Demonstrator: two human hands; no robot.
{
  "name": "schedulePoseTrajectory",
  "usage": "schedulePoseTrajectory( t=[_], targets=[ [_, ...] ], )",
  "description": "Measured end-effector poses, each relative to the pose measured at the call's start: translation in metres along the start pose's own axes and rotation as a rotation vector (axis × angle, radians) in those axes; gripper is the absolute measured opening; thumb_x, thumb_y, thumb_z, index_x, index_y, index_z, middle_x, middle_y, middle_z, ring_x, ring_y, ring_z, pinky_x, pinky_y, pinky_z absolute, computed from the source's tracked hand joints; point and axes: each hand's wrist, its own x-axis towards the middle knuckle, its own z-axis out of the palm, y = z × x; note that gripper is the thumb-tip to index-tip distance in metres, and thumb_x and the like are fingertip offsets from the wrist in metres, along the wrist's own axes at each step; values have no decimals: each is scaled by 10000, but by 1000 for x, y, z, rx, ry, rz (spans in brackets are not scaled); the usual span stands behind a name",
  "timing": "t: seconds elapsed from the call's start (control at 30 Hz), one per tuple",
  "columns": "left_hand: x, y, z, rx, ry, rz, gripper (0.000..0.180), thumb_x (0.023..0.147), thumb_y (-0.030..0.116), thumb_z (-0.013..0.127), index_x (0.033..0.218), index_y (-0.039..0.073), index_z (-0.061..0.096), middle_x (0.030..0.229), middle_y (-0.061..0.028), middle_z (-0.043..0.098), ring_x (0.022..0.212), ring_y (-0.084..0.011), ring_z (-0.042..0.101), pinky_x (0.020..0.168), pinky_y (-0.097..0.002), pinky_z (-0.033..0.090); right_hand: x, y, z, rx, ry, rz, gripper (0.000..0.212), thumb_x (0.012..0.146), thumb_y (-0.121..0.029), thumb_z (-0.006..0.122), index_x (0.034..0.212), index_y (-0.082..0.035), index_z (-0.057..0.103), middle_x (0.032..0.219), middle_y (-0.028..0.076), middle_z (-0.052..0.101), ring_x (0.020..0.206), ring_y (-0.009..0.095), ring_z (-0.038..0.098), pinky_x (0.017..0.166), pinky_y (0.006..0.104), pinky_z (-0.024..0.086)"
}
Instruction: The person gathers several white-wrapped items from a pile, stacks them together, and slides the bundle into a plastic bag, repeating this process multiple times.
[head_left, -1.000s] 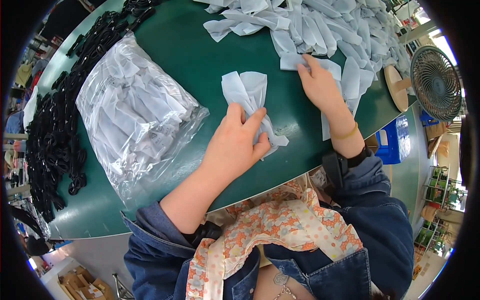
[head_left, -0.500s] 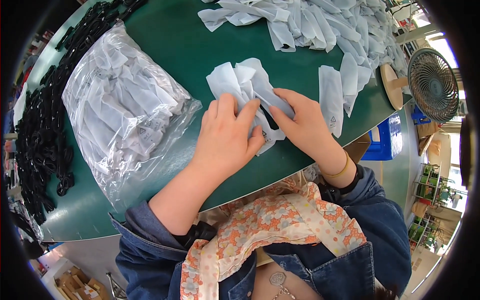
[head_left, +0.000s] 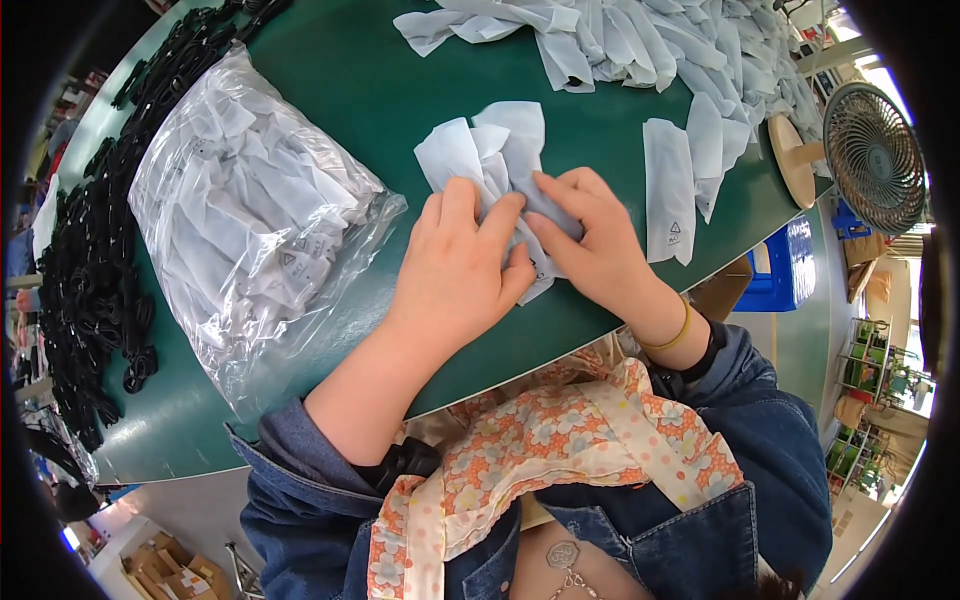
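Observation:
A small stack of white flat bags [head_left: 490, 150] lies on the green table [head_left: 360, 90] just in front of me. My left hand [head_left: 455, 265] lies flat on the stack's near end, fingers spread. My right hand [head_left: 590, 240] presses on the stack from the right, its fingertips meeting the left hand's. Both hands hold the bags down together; the lower part of the stack is hidden under them.
A large clear plastic sack of white bags [head_left: 245, 220] lies at the left. Black pieces [head_left: 90, 270] line the table's left rim. Loose white bags [head_left: 650, 50] spread across the far right, one [head_left: 668, 190] beside my right hand. A fan [head_left: 870, 150] stands at the right.
My right hand came back from the loose bags at the right and joined my left hand on the stack. The stack now lies gathered under both hands.

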Motion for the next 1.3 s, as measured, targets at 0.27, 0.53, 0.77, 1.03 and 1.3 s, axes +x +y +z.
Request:
schedulePoseTrajectory(
  t=[0.27,0.53,0.77,1.03,1.3],
  targets=[
    [3,0,-7,119,-36,-16,527,702,180,626,1226,140,597,884,-119,442,758,-300,504,688,-408,438,0,4,-7,305,-153,-38,315,840,-2,593,1155,13,594,967,89,537,818,188,510,689,265,418],
    [3,0,-5,161,-21,17,511,706,197,619,1214,147,620,887,-117,442,747,-291,502,685,-396,429,-6,17,-90,-648,267,245,154,833,-114,643,936,0,652,814,116,611,698,197,581,608,333,459],
    [4,4,-3,203,-16,10,521,706,215,620,1224,159,614,897,-113,442,761,-283,501,682,-401,420,-3,35,-47,-312,208,213,343,828,-164,673,1109,19,602,894,114,629,762,195,596,657,346,465],
    [3,5,-4,236,-3,-33,525,691,237,610,1216,224,622,920,-90,445,759,-274,499,599,-407,429,17,8,-13,149,-136,58,316,950,-156,514,1207,22,555,884,80,595,756,152,550,671,275,448],
    [7,9,-3,254,18,-45,520,673,240,607,1192,251,639,936,-80,462,696,-267,502,545,-410,452,89,47,-52,-707,185,-332,175,858,-103,586,1005,-22,632,840,102,563,792,256,572,705,324,465]
  ],
)
